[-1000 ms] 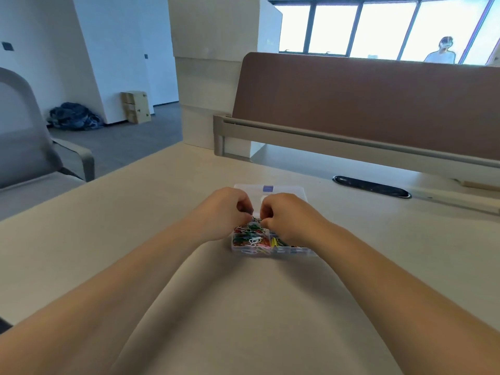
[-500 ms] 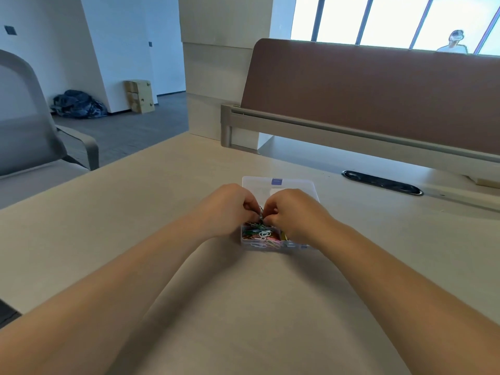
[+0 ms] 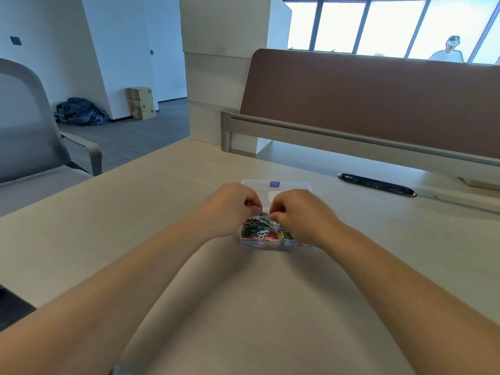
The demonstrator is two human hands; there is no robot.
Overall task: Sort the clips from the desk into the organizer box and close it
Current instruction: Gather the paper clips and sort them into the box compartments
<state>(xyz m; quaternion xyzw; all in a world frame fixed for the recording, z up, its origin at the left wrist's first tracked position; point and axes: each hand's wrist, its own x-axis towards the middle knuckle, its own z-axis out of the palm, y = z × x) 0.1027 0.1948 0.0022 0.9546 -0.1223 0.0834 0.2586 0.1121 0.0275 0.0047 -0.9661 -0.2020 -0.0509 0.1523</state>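
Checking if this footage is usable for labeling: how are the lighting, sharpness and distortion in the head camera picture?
Head view: windows blown out to white; wide-angle lens stretches the forearms; lighting on the desk is soft, with faint shadows; the paper clips in the organizer box blur into a coloured tangle between the left hand and right hand.

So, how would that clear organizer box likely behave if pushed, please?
The organizer box looks like thin clear plastic, so probably light and stiff. Low and flat on the smooth desk, it would likely slide rather than tip.
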